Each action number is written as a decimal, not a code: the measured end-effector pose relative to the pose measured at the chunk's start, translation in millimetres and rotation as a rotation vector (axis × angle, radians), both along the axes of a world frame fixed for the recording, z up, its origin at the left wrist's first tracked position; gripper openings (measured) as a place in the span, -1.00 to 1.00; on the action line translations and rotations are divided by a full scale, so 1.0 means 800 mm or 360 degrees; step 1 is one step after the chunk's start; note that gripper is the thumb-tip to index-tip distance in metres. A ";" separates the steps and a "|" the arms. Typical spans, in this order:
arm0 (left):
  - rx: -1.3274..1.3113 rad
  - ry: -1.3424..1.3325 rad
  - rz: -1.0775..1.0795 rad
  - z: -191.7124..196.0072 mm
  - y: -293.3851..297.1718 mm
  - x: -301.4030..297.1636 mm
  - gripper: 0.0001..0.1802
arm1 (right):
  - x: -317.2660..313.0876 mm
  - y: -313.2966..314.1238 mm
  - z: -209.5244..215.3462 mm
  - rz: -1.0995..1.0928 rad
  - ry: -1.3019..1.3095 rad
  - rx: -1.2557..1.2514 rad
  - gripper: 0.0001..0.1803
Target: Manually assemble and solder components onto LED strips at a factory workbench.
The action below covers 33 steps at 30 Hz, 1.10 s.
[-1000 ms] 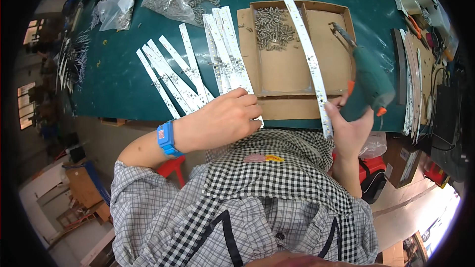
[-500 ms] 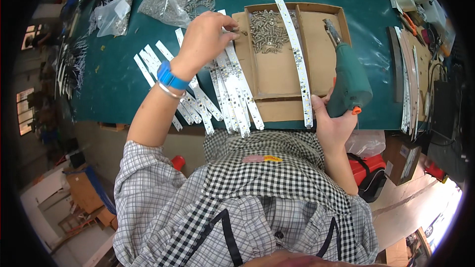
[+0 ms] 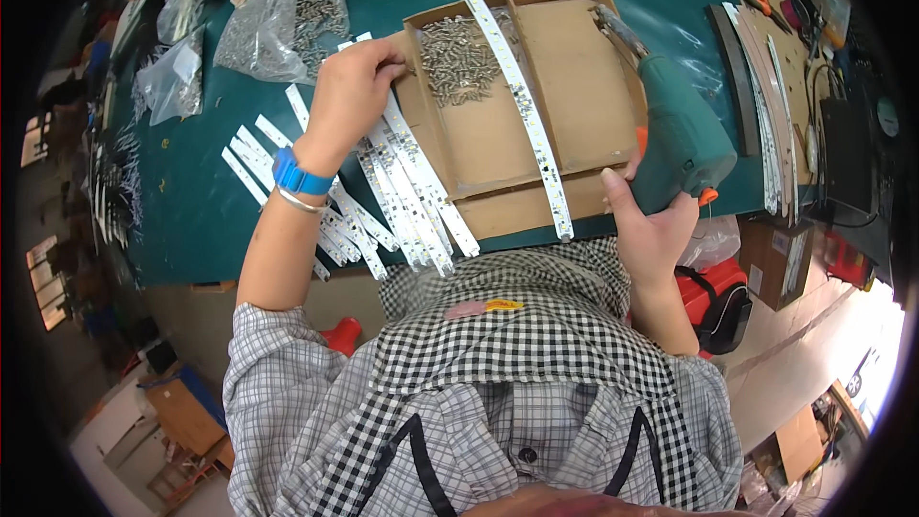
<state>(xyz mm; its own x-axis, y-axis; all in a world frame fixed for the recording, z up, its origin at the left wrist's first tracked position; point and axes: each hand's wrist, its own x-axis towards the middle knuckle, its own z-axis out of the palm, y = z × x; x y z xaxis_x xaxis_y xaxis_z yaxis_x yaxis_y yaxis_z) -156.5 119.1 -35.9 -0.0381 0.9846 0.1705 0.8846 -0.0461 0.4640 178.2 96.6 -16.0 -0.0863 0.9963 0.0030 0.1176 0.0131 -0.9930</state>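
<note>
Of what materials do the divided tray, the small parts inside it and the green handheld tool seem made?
Divided tray: probably cardboard, matt brown with thin walls. Small parts: likely metal, given their silvery glints. Green handheld tool: body perhaps hard plastic, smooth with a soft sheen; its greyish tip looks metallic.

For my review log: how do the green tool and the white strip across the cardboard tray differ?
The green tool is thick and rounded; the white strip is slim and flat. The tool is in the right hand; the strip lies across the cardboard tray, unheld. Both overlap the tray in this view.
</note>
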 end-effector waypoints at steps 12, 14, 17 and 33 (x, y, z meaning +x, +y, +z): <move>-0.0136 -0.0832 -0.0004 0.044 -0.020 0.059 -0.87 | 0.004 0.005 0.015 0.0099 0.0073 0.0129 -0.63; -0.0307 -0.1194 0.0067 0.052 -0.026 0.077 -0.87 | 0.001 0.007 0.020 0.0149 0.0094 0.0121 -0.68; -0.0377 -0.1530 -0.0048 0.066 -0.036 0.099 -0.88 | -0.006 0.009 0.025 0.0163 0.0177 0.0117 -0.73; -0.0447 -0.1802 -0.0211 0.066 -0.056 0.160 -0.87 | -0.030 0.012 0.025 0.0362 0.0420 0.0193 -0.36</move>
